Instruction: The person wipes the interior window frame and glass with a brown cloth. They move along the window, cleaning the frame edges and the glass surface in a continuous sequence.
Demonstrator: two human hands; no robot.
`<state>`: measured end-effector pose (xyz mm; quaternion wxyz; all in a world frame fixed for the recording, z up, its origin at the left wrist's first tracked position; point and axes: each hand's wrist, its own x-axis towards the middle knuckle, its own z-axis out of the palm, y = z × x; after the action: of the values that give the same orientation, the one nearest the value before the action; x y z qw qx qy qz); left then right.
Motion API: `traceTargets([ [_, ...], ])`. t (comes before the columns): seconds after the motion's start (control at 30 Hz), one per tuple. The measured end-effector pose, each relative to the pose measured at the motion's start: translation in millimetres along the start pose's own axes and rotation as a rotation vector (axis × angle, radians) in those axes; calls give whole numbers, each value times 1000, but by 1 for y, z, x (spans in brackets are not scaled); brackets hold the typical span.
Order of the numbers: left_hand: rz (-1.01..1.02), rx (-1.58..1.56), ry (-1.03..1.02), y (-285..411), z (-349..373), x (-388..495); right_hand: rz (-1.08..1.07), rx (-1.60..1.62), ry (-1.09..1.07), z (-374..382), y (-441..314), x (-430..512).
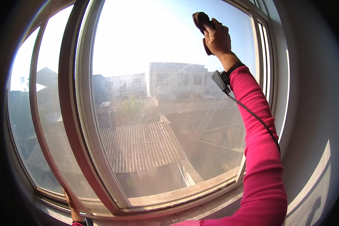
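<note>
Up on the window glass (169, 135), at the upper right, my right hand (218, 38) presses a dark brown cloth (201, 21), bunched under the fingers and palm. A black strap with a small wired device (221, 80) sits on that wrist, its cable running along the pink sleeve. My left hand (70, 199) is low at the left, against the lower part of a thin window frame bar (45, 147); its fingers are partly hidden, so their grip is unclear. Streaks and haze show on the large pane.
A thick upright frame (70, 118) divides the panes at the left. Below runs the window sill (192, 212). A pale wall (313, 93) with sunlight and shadow stands at the right. Outside are corrugated roofs (141, 147) and buildings (178, 79).
</note>
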<state>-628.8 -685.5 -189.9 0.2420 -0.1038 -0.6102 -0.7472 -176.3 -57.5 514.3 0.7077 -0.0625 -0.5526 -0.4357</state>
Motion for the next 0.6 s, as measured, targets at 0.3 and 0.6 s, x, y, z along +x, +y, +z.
traceTargets([
  [0.3,22,21,38,7,5,-4,224,22,-113,22,-53,69],
  [0.6,41,29,75,12,7,11,-331,365,18,6,-150,99],
])
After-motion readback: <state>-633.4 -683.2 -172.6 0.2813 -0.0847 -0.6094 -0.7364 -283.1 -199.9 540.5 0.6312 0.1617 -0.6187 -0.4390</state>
